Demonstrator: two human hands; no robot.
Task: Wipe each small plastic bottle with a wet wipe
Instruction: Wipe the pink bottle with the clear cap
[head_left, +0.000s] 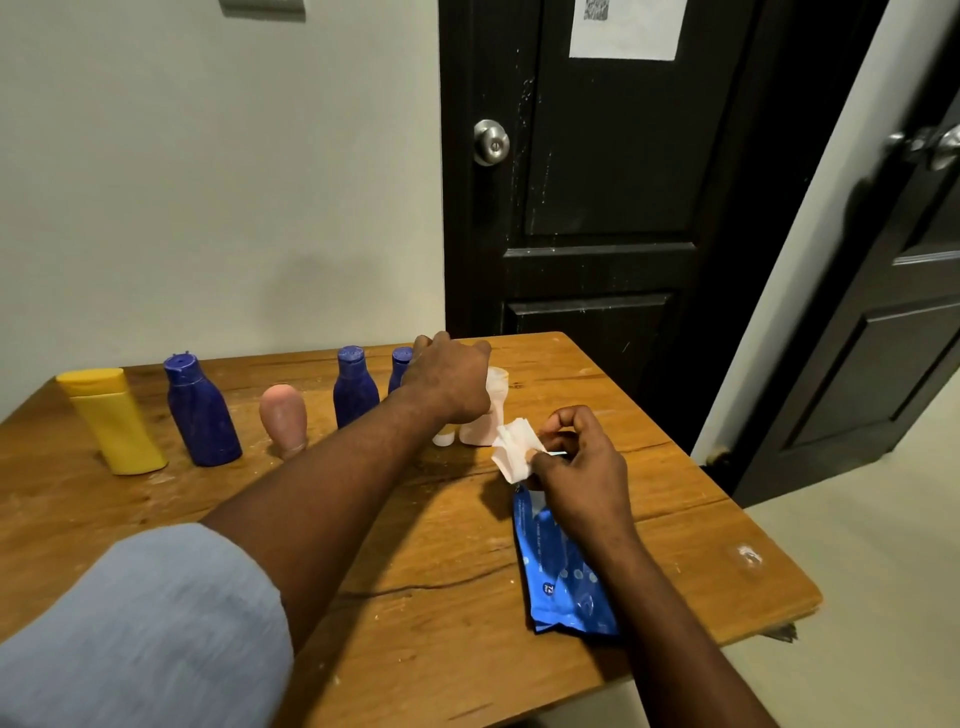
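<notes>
A wooden table (363, 545) stands against a pale wall (208, 182), with a black door (597, 208) and its steel knob (491, 142) behind it at one o'clock, and a second dark door (883, 338) ajar at three. Along the far edge, from nine toward twelve o'clock, stand a yellow bottle (114, 421), a large blue bottle (200, 415), a pink bottle (284, 418), a middle blue bottle (355, 387) and a small blue bottle (400, 364), the last half hidden behind the left hand (449, 376). That hand reaches across from the grey-blue sleeve (145, 623) at seven o'clock and curls down around a pale bottle (488, 415) standing at twelve; its fingers are out of sight behind the knuckles, and the forearm covers the table in front of the row. Just to the right, at one o'clock, the right hand (582, 467) pinches a crumpled white wet wipe (514, 449) between thumb and fingertips, close beside the pale bottle's base. Under that wrist, toward four o'clock, a blue wipe pack (566, 571) lies flat on the wood.
</notes>
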